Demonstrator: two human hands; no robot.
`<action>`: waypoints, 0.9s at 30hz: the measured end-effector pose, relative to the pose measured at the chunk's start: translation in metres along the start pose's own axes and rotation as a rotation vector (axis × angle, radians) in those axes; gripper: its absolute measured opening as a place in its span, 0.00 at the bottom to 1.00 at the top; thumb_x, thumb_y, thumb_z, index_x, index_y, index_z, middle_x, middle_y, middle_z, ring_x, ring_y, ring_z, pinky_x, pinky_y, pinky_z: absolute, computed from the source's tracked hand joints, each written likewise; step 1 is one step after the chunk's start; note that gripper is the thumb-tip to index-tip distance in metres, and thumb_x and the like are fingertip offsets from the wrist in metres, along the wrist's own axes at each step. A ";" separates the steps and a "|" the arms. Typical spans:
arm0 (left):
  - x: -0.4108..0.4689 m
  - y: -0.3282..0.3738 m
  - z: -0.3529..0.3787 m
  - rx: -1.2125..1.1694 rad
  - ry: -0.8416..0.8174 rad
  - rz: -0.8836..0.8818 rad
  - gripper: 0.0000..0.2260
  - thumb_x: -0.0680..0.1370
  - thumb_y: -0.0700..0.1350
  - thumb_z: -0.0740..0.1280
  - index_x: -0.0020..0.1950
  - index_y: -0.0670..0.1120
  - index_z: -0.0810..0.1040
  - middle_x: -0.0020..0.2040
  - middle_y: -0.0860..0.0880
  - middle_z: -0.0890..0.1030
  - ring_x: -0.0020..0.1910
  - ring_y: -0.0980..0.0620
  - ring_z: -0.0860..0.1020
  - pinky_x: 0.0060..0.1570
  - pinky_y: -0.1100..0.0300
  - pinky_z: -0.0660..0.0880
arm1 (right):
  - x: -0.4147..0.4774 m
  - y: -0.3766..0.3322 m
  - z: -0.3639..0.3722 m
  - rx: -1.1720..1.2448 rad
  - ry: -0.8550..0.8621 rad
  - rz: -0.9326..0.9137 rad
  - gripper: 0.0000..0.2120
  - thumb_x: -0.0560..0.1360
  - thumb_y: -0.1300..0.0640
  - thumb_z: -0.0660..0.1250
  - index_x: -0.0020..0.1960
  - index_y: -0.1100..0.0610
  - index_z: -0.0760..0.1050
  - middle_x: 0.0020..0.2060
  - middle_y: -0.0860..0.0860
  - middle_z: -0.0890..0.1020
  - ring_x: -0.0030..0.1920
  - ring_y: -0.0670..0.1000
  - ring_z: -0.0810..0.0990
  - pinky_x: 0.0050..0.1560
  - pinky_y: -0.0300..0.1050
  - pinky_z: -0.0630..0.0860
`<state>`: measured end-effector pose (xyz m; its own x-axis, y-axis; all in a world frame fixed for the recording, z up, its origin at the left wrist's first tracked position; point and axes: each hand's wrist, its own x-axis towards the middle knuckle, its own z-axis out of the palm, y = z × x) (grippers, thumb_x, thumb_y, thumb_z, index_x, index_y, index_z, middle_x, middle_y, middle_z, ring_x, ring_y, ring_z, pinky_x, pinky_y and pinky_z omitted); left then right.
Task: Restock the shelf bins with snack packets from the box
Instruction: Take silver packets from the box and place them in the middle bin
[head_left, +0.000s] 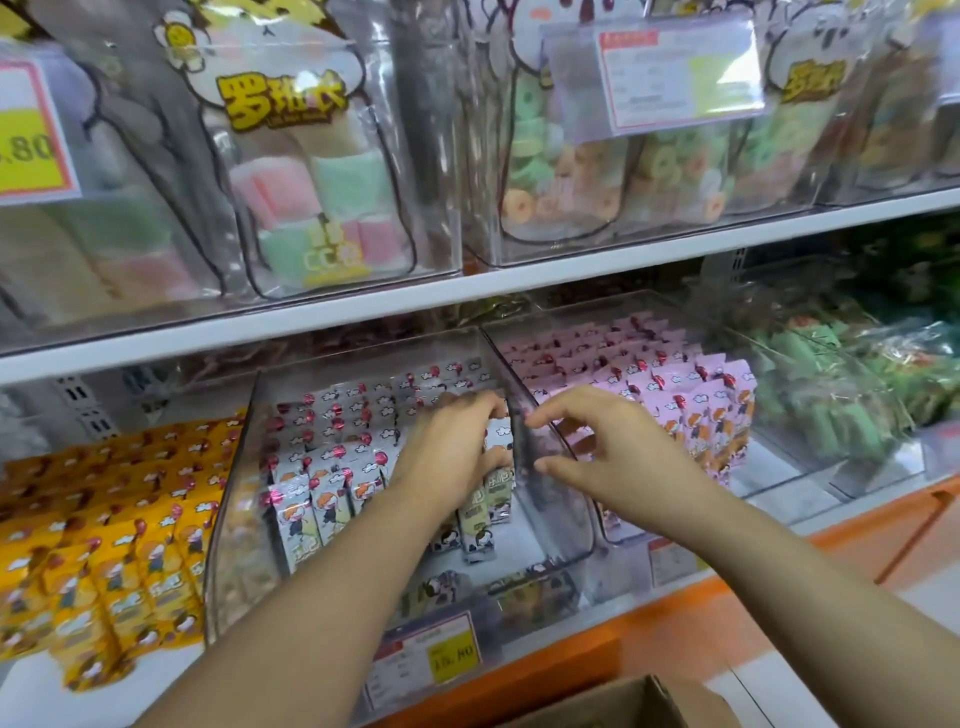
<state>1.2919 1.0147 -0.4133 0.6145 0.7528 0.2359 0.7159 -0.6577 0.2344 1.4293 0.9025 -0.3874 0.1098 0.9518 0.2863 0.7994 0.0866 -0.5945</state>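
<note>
A person's two bare hands reach into the clear bins of a shop's lower shelf (582, 654), which has an orange front edge. The left hand (452, 447) is inside the middle bin (235, 519), its fingers curled round a few upright pale snack packets (493, 470) at the right end of the rows. More of the same packets stand in ranks behind and to the left of it. The right hand (618, 457) hovers above the clear wall (553, 504) that divides this bin from the next. Its thumb and fingers are spread and loosely bent and it holds nothing; whether the fingertips touch the wall cannot be told.

The neighbouring bin on the right holds pink packets (670, 384), and the one on the left is packed with yellow packets (104, 525). Green packets (836, 400) lie further right. A yellow price tag (453, 657) is fixed to the front of the middle bin.

The corner of an open cardboard box (628, 701) shows at the bottom edge, below the hands and in front of the shelf.

On the upper shelf (571, 274), clear bins hold bags of pastel marshmallows (322, 197) and bags of ring sweets (561, 176), with a price label (680, 78) clipped to the front.
</note>
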 end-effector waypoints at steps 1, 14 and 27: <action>-0.001 0.000 0.001 0.056 0.023 0.018 0.23 0.73 0.55 0.71 0.65 0.53 0.70 0.63 0.51 0.75 0.61 0.49 0.73 0.60 0.54 0.69 | -0.001 0.000 0.001 0.000 0.003 -0.005 0.14 0.72 0.56 0.72 0.56 0.48 0.77 0.54 0.43 0.76 0.52 0.42 0.73 0.51 0.34 0.71; -0.052 -0.021 -0.021 -0.356 -0.647 -0.041 0.08 0.77 0.46 0.67 0.56 0.51 0.77 0.53 0.53 0.82 0.50 0.58 0.80 0.54 0.63 0.75 | -0.030 -0.004 0.011 0.049 0.018 0.009 0.15 0.73 0.59 0.70 0.56 0.45 0.76 0.65 0.37 0.67 0.68 0.44 0.69 0.69 0.48 0.68; -0.056 -0.018 -0.024 -0.256 -0.995 -0.059 0.19 0.79 0.45 0.64 0.71 0.47 0.70 0.65 0.50 0.75 0.61 0.53 0.74 0.63 0.62 0.68 | -0.035 0.001 0.016 0.099 0.011 -0.005 0.17 0.73 0.60 0.71 0.52 0.39 0.74 0.65 0.36 0.65 0.68 0.44 0.68 0.69 0.51 0.68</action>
<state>1.2371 0.9842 -0.4084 0.6601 0.3873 -0.6436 0.7336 -0.5167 0.4415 1.4168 0.8736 -0.4098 0.1129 0.9479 0.2980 0.7376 0.1210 -0.6643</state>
